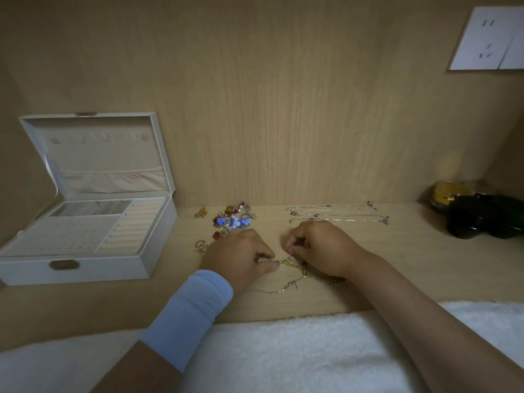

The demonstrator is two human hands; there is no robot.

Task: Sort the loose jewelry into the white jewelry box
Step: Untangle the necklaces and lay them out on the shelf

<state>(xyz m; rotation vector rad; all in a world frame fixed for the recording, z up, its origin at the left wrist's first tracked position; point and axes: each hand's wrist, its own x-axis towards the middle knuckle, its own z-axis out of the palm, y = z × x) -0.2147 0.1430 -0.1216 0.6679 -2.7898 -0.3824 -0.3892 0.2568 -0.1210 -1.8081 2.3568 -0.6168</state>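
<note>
The white jewelry box (113, 269) is seen open, with its lid tipped back. Nothing shiny can be made out in its little trays, though the back ones are partly hidden. So almost all of the job is judged to be left. To the right of the box, a gold chain (301, 268) is held by both hands. One end is pinched between the thumb and a curled finger of the left hand (241, 255), and a thin strand is pinched by the curled fingertips of the right hand (320, 251). It looks as if a tangle is being picked apart. A thin silver chain (283, 289) is laid just beside it. A heap of bright earrings (232, 219) is piled right of the box, with a small orange piece (200, 212) and a silver piece (201, 246) closer to the box. Farther right, well apart from the box, more silver chains (337, 215) are laid out in straight rows. None of these is in the box yet.
</note>
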